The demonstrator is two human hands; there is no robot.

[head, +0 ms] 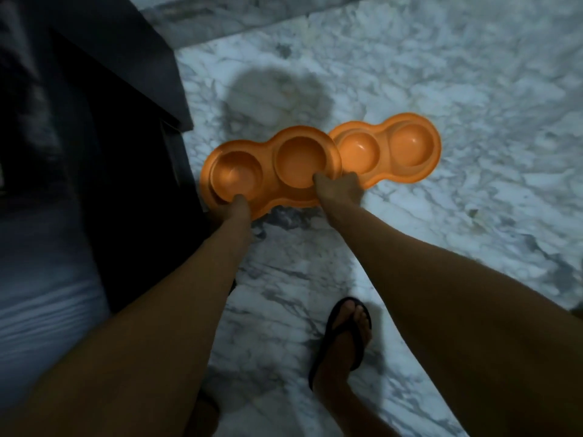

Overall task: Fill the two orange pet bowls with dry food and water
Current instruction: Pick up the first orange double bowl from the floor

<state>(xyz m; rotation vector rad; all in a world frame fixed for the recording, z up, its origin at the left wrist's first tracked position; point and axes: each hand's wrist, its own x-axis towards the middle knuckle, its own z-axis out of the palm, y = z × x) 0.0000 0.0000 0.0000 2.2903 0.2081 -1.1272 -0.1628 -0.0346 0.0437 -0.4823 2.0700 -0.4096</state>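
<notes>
Two orange double pet bowls are in the middle of the view over a marbled floor. The nearer orange bowl (271, 167) has two round empty wells, and I hold it with both hands. My left hand (235, 208) grips its near left rim, thumb over the edge. My right hand (339, 187) grips its near right rim. The second orange bowl (388, 149) lies on the floor just behind and to the right, its left end under the first bowl's edge. Both of its wells look empty too.
A dark cabinet or bed frame (120, 130) fills the left side, close to the nearer bowl's left end. White-and-grey marble floor (441, 74) spreads ahead and right. My foot in a black flip-flop (345, 335) stands at the bottom centre.
</notes>
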